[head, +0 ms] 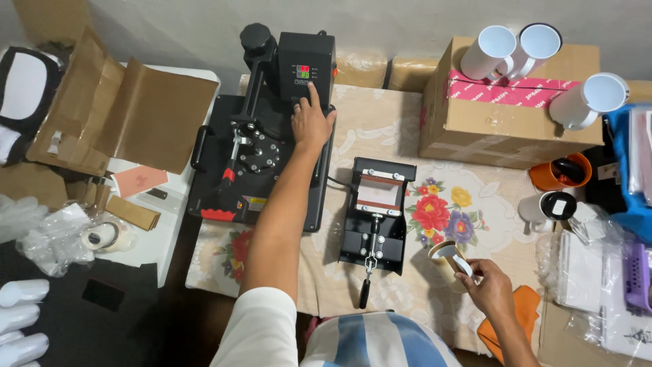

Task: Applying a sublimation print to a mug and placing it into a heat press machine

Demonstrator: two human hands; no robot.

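Note:
My left hand reaches out to the black heat press, its index finger touching the control panel with the lit red and green display. My right hand holds a cream-coloured mug by its handle, low over the floral tablecloth. A small black mug press attachment with a lever handle lies between the two hands, apart from both.
A cardboard box at the back right carries three white mugs. An orange mug and another white mug stand beside it. Brown sheets and cardboard lie left. Plastic-wrapped items sit at the right.

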